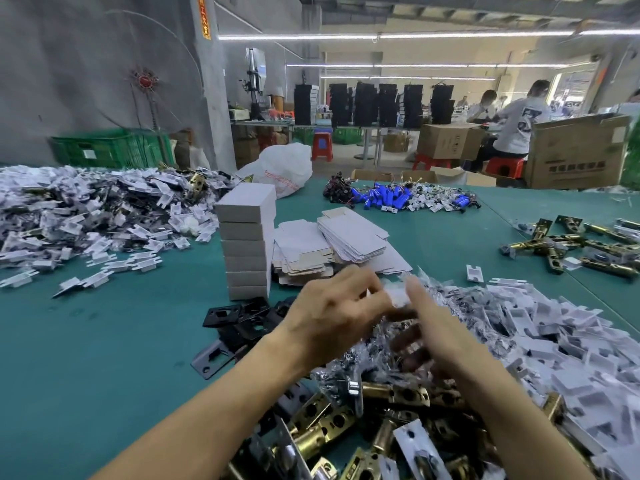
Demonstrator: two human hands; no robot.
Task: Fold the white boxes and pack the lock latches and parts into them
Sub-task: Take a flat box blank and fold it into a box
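So a stack of folded boxes (247, 244) already stands mid-desk (104, 341), all shut so no telling what's inside. There's a fat pile of flat blanks (349, 240) right beside it, plus heaps of latches (381, 427) and white parts (554, 341) lying loose, so the job looks barely dented. Both hands meet just over the near heap: the left hand (329, 317) has a pinching grip on a small white piece (398, 297), and the right hand (440, 330) touches it too, but it's too blurry to tell if that grip is closed.
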